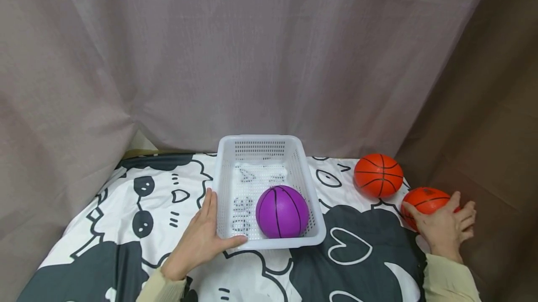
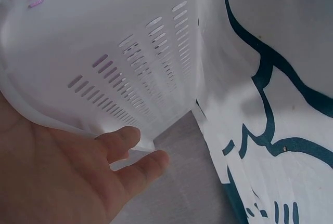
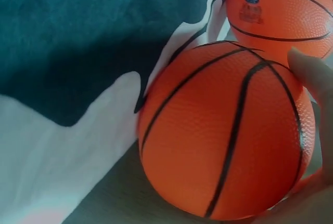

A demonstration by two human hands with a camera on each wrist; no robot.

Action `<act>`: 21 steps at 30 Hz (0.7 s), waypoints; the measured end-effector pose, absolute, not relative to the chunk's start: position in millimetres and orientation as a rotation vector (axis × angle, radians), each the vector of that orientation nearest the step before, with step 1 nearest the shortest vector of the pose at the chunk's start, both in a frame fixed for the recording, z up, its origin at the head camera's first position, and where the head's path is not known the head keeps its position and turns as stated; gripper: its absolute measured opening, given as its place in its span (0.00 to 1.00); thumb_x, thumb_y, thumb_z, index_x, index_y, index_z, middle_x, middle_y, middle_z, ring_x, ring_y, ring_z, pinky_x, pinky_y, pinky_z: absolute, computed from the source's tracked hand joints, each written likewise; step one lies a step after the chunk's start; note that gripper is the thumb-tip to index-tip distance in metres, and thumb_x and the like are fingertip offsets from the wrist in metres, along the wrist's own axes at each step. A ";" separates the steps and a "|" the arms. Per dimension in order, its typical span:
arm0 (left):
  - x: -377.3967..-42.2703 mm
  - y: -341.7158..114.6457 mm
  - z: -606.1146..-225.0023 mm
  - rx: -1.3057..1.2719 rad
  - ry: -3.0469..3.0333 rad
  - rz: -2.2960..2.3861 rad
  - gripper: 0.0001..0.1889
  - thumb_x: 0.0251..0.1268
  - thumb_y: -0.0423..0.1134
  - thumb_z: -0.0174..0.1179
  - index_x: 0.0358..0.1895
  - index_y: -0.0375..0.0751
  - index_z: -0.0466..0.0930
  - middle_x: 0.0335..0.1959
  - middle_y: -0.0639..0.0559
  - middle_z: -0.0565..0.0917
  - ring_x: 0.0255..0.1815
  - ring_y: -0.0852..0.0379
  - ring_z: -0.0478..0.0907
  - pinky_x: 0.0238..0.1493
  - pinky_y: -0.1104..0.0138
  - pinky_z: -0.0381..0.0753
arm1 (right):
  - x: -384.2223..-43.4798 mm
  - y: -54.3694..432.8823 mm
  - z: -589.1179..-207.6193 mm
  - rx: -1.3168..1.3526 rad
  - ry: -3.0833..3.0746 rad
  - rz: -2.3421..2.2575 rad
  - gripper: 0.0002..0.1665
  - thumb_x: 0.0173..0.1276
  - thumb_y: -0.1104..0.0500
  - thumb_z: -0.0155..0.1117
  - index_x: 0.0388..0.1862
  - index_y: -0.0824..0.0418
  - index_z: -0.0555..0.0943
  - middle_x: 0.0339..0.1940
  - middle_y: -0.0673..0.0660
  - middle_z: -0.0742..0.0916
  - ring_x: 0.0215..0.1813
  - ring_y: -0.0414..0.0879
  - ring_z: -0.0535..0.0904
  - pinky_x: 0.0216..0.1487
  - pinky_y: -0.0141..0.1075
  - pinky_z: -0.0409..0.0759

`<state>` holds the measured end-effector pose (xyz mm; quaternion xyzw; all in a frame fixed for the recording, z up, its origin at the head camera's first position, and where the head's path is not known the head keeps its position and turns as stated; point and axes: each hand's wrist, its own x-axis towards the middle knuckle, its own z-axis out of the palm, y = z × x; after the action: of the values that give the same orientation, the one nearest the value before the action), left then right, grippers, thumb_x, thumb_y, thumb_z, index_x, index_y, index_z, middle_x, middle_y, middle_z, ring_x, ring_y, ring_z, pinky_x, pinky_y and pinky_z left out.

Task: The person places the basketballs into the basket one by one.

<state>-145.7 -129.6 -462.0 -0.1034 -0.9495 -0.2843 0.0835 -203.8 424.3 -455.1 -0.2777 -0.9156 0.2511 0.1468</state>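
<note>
A white plastic basket point(image 1: 269, 244) with slotted walls holds a purple ball point(image 1: 282, 212) with black basketball lines, in its near right corner. My left hand point(image 1: 206, 236) lies at the basket's near left corner, thumb along the front rim and fingers straight along the outer left side. In the left wrist view, the fingertips point(image 2: 148, 169) show at the slotted wall point(image 2: 119, 73). Off to the right, my right hand point(image 1: 447, 227) grips an orange toy basketball point(image 1: 426, 200), thumb and fingers spread round it. The right wrist view shows this basketball point(image 3: 223, 135) up close.
A second orange basketball point(image 1: 378, 176) rests just behind and left of the gripped one. A black-and-white cartoon cloth point(image 1: 164, 218) covers the surface. Grey curtain point(image 1: 260, 59) hangs behind, and a brown drape point(image 1: 496, 162) stands close on the right.
</note>
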 end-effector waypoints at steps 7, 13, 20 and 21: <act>-145.9 -129.5 -460.7 -0.315 -2.840 -0.847 0.72 0.40 0.81 0.57 0.75 0.25 0.41 0.77 0.32 0.38 0.69 0.30 0.59 0.65 0.45 0.65 | -205.5 423.0 -458.6 -0.794 -2.640 0.760 0.74 0.56 0.37 0.70 0.77 0.66 0.29 0.73 0.75 0.32 0.72 0.75 0.29 0.61 0.76 0.33; -146.2 -128.9 -460.3 -0.309 -2.839 -0.859 0.72 0.40 0.81 0.58 0.75 0.26 0.40 0.77 0.33 0.38 0.70 0.31 0.58 0.65 0.45 0.65 | -205.1 420.9 -459.0 -0.795 -2.637 0.758 0.73 0.55 0.39 0.72 0.77 0.67 0.32 0.71 0.77 0.38 0.69 0.75 0.35 0.58 0.75 0.42; -145.9 -129.6 -461.1 -0.308 -2.843 -0.850 0.72 0.40 0.81 0.57 0.75 0.26 0.41 0.77 0.33 0.39 0.69 0.30 0.60 0.64 0.45 0.66 | -206.7 421.3 -460.3 -0.826 -2.628 0.740 0.71 0.56 0.37 0.70 0.77 0.69 0.36 0.70 0.78 0.45 0.69 0.74 0.41 0.59 0.71 0.47; -145.9 -129.7 -461.4 -0.307 -2.846 -0.853 0.72 0.40 0.81 0.58 0.75 0.26 0.41 0.77 0.33 0.39 0.69 0.30 0.59 0.64 0.45 0.65 | -206.7 421.7 -460.9 -0.832 -2.627 0.739 0.70 0.56 0.37 0.70 0.77 0.69 0.36 0.70 0.78 0.45 0.69 0.74 0.41 0.59 0.71 0.48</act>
<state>-145.9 -129.7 -461.4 -0.1024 -0.9500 -0.2849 0.0771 -206.7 421.7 -460.9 -0.2886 -0.9112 0.2564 0.1437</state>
